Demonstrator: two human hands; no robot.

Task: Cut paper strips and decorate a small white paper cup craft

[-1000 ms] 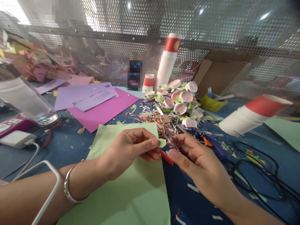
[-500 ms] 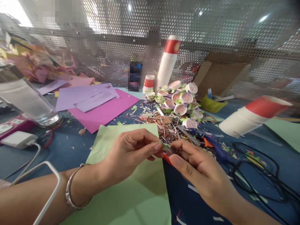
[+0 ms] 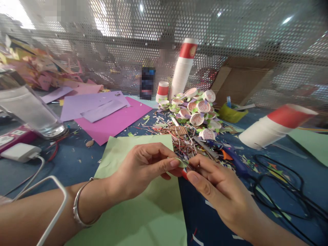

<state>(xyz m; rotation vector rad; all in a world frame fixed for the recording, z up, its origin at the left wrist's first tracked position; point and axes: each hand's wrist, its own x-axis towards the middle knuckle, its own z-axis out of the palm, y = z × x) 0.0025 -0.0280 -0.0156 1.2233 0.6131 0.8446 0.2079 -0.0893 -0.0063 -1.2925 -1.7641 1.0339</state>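
Note:
My left hand (image 3: 151,164) pinches a small piece of green paper (image 3: 181,163) between thumb and fingertips, above a large green sheet. Against it, my right hand (image 3: 217,188) is closed on a thin metal-bladed tool (image 3: 189,165), most of which its fingers cover; its exact kind is hidden. A bit of red (image 3: 185,174) shows just below, between the two hands; I cannot tell what it belongs to. The large green sheet (image 3: 138,218) lies flat under my left hand and forearm.
Cut paper-cup bottoms (image 3: 196,119) with green and purple tabs are heaped behind scraps (image 3: 184,140). Stacked cups (image 3: 181,75) stand at the back; more cups (image 3: 266,133) lean right. A glue gun (image 3: 237,160), black cable (image 3: 256,191), water glass (image 3: 43,112) and purple sheets (image 3: 92,106) surround the hands.
The metal tool and green piece have shifted slightly against each other between my fingertips. Less of the red shows now. Both hands stay in nearly the same place.

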